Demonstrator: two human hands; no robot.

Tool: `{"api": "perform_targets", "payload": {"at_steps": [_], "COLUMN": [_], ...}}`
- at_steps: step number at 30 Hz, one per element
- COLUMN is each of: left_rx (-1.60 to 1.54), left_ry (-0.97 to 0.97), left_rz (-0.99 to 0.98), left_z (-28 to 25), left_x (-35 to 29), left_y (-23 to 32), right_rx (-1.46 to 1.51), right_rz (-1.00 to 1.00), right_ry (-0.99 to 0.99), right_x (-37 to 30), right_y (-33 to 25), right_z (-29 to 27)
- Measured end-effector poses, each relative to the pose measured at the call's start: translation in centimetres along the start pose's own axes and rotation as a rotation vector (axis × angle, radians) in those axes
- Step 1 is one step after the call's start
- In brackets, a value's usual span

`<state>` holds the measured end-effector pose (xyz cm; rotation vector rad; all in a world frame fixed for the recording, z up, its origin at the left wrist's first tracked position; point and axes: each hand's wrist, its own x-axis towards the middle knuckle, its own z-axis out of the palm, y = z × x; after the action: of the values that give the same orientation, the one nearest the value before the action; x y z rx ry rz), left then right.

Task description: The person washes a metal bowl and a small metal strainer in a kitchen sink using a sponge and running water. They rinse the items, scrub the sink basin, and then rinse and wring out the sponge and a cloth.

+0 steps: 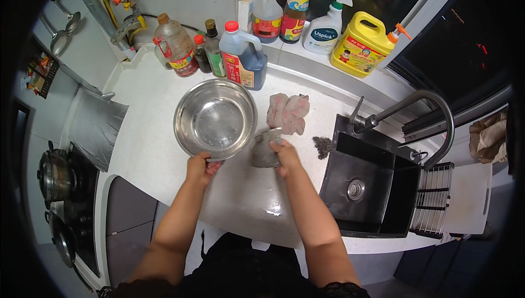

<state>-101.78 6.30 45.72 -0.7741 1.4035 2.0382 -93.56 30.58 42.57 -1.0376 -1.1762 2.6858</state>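
My left hand (202, 169) is closed on the near rim of a round stainless-steel basin (216, 117), thumb on top and fingers beneath. Nothing but light reflections shows inside the basin. To its right, my right hand (286, 156) grips a grey cloth (265, 153), which is smeared by motion and close to the basin's side. Beyond that hand a crumpled pinkish-grey cloth (288, 113) lies on the white countertop (147, 134). A dark steel-wool scrubber (323, 147) rests beside the sink edge. In front of me the counter looks wet and shiny.
On the right is a black sink (355, 210) with a curved faucet (432, 101), a wire rack (432, 199) and a cutting board (467, 194). Sauce bottles (243, 57), a spray bottle (324, 27) and a yellow jug (362, 46) stand behind. Pots (56, 172) sit on the left stove.
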Motion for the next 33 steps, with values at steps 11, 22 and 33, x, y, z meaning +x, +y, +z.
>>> {"api": "perform_targets", "payload": {"at_steps": [11, 22, 33], "left_rx": [-0.170, 0.210, 0.431], "left_ry": [0.027, -0.191, -0.227], "left_rz": [-0.011, -0.065, 0.406], "left_z": [-0.3, 3.2, 4.3], "left_x": [0.7, -6.9, -3.8], "left_y": [-1.7, -5.9, -8.7], "right_rx": [-1.417, -1.591, -1.627], "right_rz": [-0.711, -1.123, -0.843], "right_ry": [0.334, 0.248, -0.360], "right_x": [4.0, 10.5, -16.1], "right_y": [-4.6, -9.8, 11.3], "right_z": [0.5, -4.6, -1.7]}}
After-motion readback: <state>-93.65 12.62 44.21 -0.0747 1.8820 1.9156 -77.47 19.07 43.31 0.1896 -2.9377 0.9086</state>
